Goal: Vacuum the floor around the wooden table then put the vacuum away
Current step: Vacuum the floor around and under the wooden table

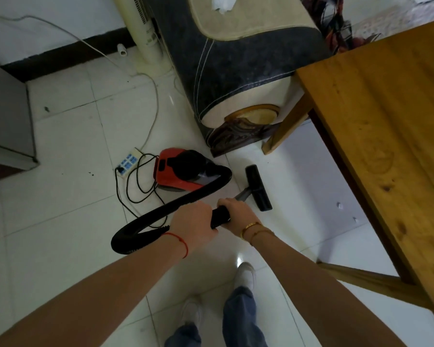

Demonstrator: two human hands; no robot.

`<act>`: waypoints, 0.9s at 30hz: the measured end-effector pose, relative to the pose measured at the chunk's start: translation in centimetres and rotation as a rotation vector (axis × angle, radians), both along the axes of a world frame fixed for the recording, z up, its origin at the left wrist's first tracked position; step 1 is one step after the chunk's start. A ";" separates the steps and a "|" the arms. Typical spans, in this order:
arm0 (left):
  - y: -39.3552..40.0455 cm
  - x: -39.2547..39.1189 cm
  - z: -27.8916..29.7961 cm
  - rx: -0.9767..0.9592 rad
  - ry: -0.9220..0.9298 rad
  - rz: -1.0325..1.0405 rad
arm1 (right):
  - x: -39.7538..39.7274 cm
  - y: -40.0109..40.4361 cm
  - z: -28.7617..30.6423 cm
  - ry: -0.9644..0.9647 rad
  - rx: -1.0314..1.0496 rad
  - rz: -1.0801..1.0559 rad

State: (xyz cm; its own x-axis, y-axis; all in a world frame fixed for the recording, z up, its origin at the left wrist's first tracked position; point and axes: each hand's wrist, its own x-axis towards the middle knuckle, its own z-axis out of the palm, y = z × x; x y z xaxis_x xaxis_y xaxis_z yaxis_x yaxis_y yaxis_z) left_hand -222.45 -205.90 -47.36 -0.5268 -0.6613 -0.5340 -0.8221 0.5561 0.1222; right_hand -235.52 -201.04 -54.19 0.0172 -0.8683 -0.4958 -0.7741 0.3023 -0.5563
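Observation:
A red and black canister vacuum (pixel 178 171) sits on the white tile floor (pixel 68 196) beside the sofa. Its black ribbed hose (pixel 161 214) loops from the canister back toward me. My left hand (pixel 193 221) is closed around the hose handle, and my right hand (pixel 236 211) grips the handle just ahead of it. A metal wand (pixel 243 195) runs from my hands to the black floor head (pixel 258 187), which rests flat on the tiles near the wooden table (pixel 376 126) on the right.
A dark sofa arm (pixel 231 66) stands ahead, close to a table leg (pixel 286 126). A white power strip (pixel 128 165) and black cord (pixel 135 189) lie left of the vacuum. A tower fan (pixel 148 33) stands by the wall and a grey cabinet (pixel 8 121) at left. Small scraps (pixel 339 205) lie under the table.

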 end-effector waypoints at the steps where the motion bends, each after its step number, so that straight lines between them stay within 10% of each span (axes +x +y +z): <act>1: -0.5 -0.7 -0.1 0.004 0.002 0.019 | -0.7 -0.9 -0.1 0.003 0.007 0.019; 27: -5.7 -7.7 -1.1 -0.003 -0.026 0.043 | -7.6 -6.9 -0.4 0.018 0.008 0.077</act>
State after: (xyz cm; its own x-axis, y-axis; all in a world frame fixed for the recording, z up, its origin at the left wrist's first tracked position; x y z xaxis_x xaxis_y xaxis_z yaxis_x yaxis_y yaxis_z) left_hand -230.10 -211.63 -48.43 -0.4838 -0.6846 -0.5453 -0.8482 0.5202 0.0994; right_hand -243.13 -207.96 -54.56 0.0751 -0.8605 -0.5039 -0.8050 0.2460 -0.5399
